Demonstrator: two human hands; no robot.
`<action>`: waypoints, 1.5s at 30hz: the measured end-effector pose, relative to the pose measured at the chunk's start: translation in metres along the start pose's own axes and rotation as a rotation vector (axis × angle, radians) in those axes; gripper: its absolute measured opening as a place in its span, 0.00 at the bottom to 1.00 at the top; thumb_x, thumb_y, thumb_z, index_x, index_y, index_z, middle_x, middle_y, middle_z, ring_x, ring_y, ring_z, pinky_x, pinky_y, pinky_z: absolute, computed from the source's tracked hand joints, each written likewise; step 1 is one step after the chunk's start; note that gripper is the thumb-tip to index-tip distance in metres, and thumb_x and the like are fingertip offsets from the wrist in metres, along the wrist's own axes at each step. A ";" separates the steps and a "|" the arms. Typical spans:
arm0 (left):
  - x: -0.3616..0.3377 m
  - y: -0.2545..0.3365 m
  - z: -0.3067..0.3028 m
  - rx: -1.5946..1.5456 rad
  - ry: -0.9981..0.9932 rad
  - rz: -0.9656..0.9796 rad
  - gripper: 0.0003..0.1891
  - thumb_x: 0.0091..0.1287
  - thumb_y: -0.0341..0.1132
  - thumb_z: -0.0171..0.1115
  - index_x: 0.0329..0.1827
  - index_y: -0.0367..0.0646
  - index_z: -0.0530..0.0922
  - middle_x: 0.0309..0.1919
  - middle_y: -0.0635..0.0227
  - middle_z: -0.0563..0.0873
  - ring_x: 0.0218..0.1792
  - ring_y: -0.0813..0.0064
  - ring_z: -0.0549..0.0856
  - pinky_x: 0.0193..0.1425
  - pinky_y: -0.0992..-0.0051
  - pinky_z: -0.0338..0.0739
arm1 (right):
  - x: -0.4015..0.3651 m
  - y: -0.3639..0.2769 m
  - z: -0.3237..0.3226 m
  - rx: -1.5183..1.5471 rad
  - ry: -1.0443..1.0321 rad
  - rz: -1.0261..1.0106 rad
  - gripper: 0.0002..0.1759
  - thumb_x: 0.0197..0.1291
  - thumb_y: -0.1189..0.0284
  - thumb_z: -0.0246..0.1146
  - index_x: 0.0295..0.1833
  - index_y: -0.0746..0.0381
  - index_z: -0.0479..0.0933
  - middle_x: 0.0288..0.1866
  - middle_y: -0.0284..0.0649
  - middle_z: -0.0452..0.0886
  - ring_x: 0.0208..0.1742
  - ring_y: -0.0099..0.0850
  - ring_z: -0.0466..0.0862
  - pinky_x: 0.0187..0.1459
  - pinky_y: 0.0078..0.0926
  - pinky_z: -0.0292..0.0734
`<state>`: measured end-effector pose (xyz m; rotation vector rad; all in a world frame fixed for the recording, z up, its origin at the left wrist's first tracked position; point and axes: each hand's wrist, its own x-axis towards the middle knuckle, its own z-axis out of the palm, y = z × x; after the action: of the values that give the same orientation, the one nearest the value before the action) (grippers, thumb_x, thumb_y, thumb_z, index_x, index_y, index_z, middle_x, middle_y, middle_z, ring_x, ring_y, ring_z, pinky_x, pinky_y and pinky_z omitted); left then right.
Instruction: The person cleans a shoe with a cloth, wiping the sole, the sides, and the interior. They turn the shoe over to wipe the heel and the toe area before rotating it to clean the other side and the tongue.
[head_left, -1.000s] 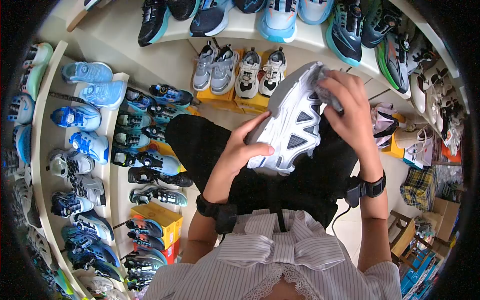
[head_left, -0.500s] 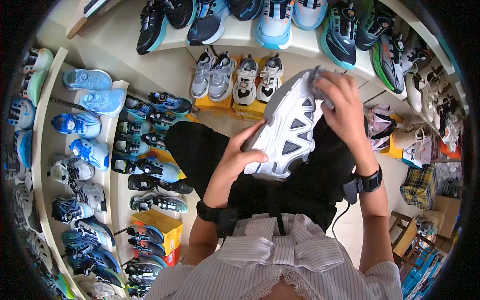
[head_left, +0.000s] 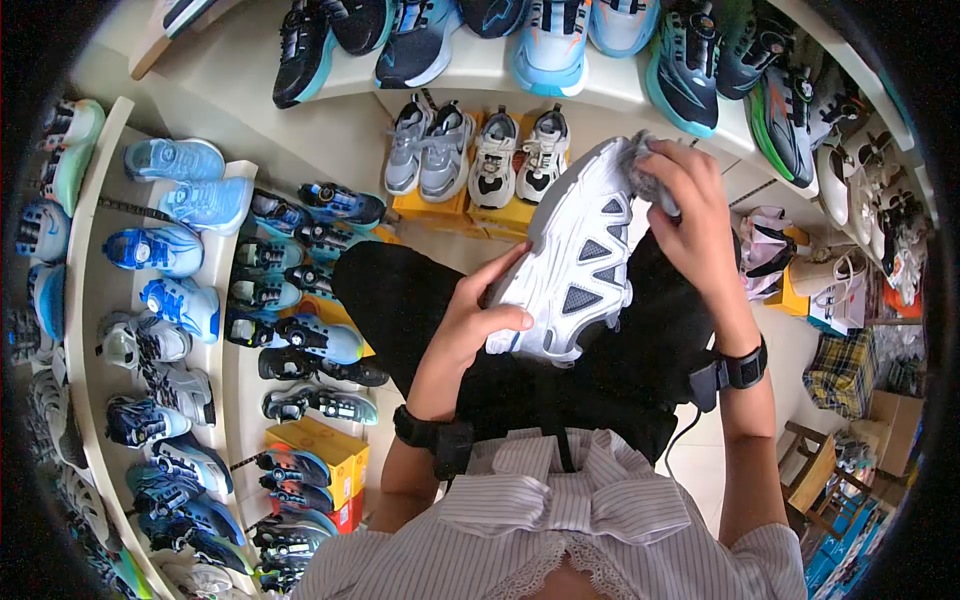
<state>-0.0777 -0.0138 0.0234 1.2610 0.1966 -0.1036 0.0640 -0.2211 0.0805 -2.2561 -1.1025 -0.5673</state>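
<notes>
A white sneaker (head_left: pixel 560 290) with grey mesh triangles along its side is held over my lap, tilted with one end up to the right. My left hand (head_left: pixel 478 310) grips its lower end, thumb on the near side and fingers behind it. My right hand (head_left: pixel 690 200) is closed on a grey fuzzy cloth (head_left: pixel 652 175), which touches the upper end of the sneaker. Part of the cloth is hidden under my fingers.
Shelves of blue and black sneakers (head_left: pixel 180 250) stand on the left. A curved shelf (head_left: pixel 480 85) with more sneakers runs across the front. Below it, two pairs rest on yellow shoeboxes (head_left: pixel 430 207). A wooden stool (head_left: pixel 810 470) and a plaid bag (head_left: pixel 840 375) are at right.
My right hand and the cloth have shifted slightly at the sneaker's upper end, and more of the cloth shows. My left hand keeps its hold, nearly still.
</notes>
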 end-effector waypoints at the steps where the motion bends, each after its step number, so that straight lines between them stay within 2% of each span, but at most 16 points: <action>1: 0.000 0.000 0.000 0.003 -0.008 0.010 0.43 0.36 0.31 0.64 0.62 0.29 0.63 0.58 0.55 0.72 0.58 0.70 0.71 0.64 0.76 0.58 | 0.000 0.002 0.000 0.036 0.008 0.039 0.28 0.32 0.84 0.60 0.46 0.56 0.73 0.52 0.39 0.72 0.52 0.44 0.69 0.52 0.36 0.68; 4: 0.001 -0.002 -0.002 -0.092 -0.016 -0.046 0.43 0.36 0.31 0.63 0.63 0.28 0.61 0.58 0.55 0.71 0.59 0.70 0.71 0.64 0.76 0.57 | -0.004 -0.005 0.001 0.084 0.029 -0.042 0.28 0.31 0.84 0.60 0.46 0.57 0.73 0.52 0.39 0.72 0.51 0.44 0.69 0.53 0.37 0.68; 8: 0.001 -0.001 0.001 -0.110 -0.019 -0.058 0.44 0.37 0.32 0.62 0.64 0.27 0.59 0.58 0.54 0.71 0.59 0.69 0.70 0.64 0.76 0.57 | -0.006 -0.019 0.002 0.181 -0.100 -0.252 0.25 0.30 0.83 0.59 0.43 0.59 0.74 0.49 0.42 0.74 0.50 0.45 0.72 0.55 0.40 0.65; 10: 0.000 -0.001 0.001 -0.013 0.020 -0.053 0.48 0.31 0.36 0.59 0.64 0.28 0.59 0.58 0.53 0.71 0.58 0.65 0.72 0.64 0.74 0.59 | -0.003 -0.009 0.002 0.245 -0.086 -0.204 0.25 0.31 0.83 0.59 0.43 0.60 0.74 0.49 0.42 0.74 0.51 0.45 0.71 0.55 0.40 0.65; 13: -0.003 0.003 0.002 -0.044 0.005 -0.083 0.48 0.31 0.37 0.59 0.64 0.28 0.59 0.58 0.52 0.71 0.58 0.65 0.72 0.64 0.74 0.59 | 0.000 0.011 0.007 0.305 0.013 -0.011 0.26 0.35 0.83 0.56 0.48 0.62 0.71 0.51 0.46 0.72 0.54 0.46 0.70 0.57 0.38 0.63; 18: -0.002 0.001 -0.001 -0.114 -0.031 -0.076 0.49 0.30 0.37 0.59 0.64 0.28 0.58 0.57 0.51 0.71 0.58 0.64 0.72 0.64 0.73 0.61 | 0.004 0.027 0.016 0.266 0.143 0.164 0.26 0.37 0.84 0.55 0.49 0.63 0.70 0.51 0.46 0.72 0.55 0.45 0.70 0.59 0.36 0.61; 25: -0.001 0.001 0.000 -0.190 -0.012 -0.100 0.49 0.32 0.38 0.60 0.64 0.28 0.57 0.56 0.51 0.72 0.56 0.64 0.74 0.63 0.72 0.63 | -0.009 0.004 0.010 0.290 0.141 0.110 0.25 0.35 0.84 0.56 0.47 0.63 0.71 0.51 0.46 0.73 0.54 0.44 0.71 0.58 0.36 0.62; 28: 0.002 -0.002 -0.003 -0.192 -0.007 -0.091 0.49 0.33 0.37 0.60 0.65 0.28 0.57 0.56 0.51 0.72 0.56 0.63 0.74 0.63 0.72 0.63 | -0.010 -0.010 0.003 0.277 -0.011 -0.058 0.24 0.32 0.83 0.57 0.44 0.62 0.74 0.50 0.44 0.74 0.52 0.43 0.71 0.55 0.36 0.64; 29: 0.003 -0.003 -0.004 -0.192 -0.007 -0.092 0.49 0.33 0.37 0.60 0.65 0.28 0.57 0.56 0.51 0.72 0.56 0.63 0.74 0.63 0.72 0.63 | -0.010 -0.012 0.000 0.277 -0.011 -0.057 0.24 0.32 0.83 0.57 0.44 0.62 0.74 0.50 0.44 0.74 0.52 0.43 0.71 0.55 0.36 0.64; 31: 0.003 -0.005 -0.006 -0.175 0.006 -0.097 0.47 0.33 0.36 0.60 0.64 0.28 0.58 0.56 0.52 0.72 0.56 0.63 0.74 0.63 0.72 0.63 | -0.012 -0.016 -0.004 0.426 -0.147 -0.029 0.23 0.33 0.84 0.58 0.43 0.61 0.74 0.49 0.42 0.74 0.51 0.43 0.71 0.56 0.37 0.64; 36: 0.003 -0.001 -0.001 -0.060 0.040 -0.076 0.46 0.33 0.35 0.60 0.63 0.28 0.60 0.56 0.52 0.72 0.56 0.64 0.74 0.62 0.73 0.62 | -0.014 -0.031 -0.007 0.184 -0.220 -0.110 0.24 0.29 0.83 0.61 0.40 0.55 0.76 0.48 0.32 0.75 0.49 0.41 0.72 0.47 0.34 0.72; 40: 0.005 0.001 0.005 -0.008 0.066 -0.044 0.44 0.36 0.34 0.60 0.63 0.28 0.61 0.56 0.53 0.73 0.56 0.65 0.73 0.62 0.74 0.62 | -0.015 -0.034 -0.008 0.155 -0.233 -0.168 0.24 0.29 0.83 0.61 0.40 0.55 0.77 0.48 0.33 0.75 0.48 0.42 0.72 0.48 0.34 0.72; 42: 0.007 -0.001 0.004 -0.032 0.069 -0.057 0.43 0.37 0.33 0.62 0.63 0.28 0.60 0.56 0.53 0.72 0.57 0.66 0.72 0.62 0.74 0.62 | -0.016 -0.035 -0.009 0.296 -0.331 -0.225 0.26 0.31 0.83 0.62 0.43 0.55 0.76 0.49 0.34 0.74 0.49 0.42 0.71 0.49 0.34 0.72; 43: 0.009 -0.001 0.004 -0.054 0.072 -0.070 0.43 0.38 0.32 0.64 0.63 0.28 0.60 0.57 0.52 0.71 0.57 0.67 0.72 0.62 0.74 0.61 | -0.014 -0.036 -0.010 0.297 -0.331 -0.225 0.26 0.31 0.83 0.62 0.43 0.55 0.76 0.49 0.34 0.74 0.49 0.42 0.71 0.49 0.34 0.72; 45: 0.011 -0.001 0.004 -0.090 0.063 -0.072 0.43 0.39 0.32 0.64 0.63 0.28 0.60 0.56 0.53 0.72 0.57 0.67 0.72 0.61 0.74 0.62 | -0.010 -0.037 -0.010 0.165 -0.175 -0.059 0.27 0.33 0.82 0.63 0.47 0.55 0.75 0.52 0.35 0.73 0.50 0.43 0.71 0.49 0.35 0.71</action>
<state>-0.0671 -0.0175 0.0212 1.1684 0.2981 -0.1160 0.0276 -0.2148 0.0935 -2.1669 -1.2561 -0.2939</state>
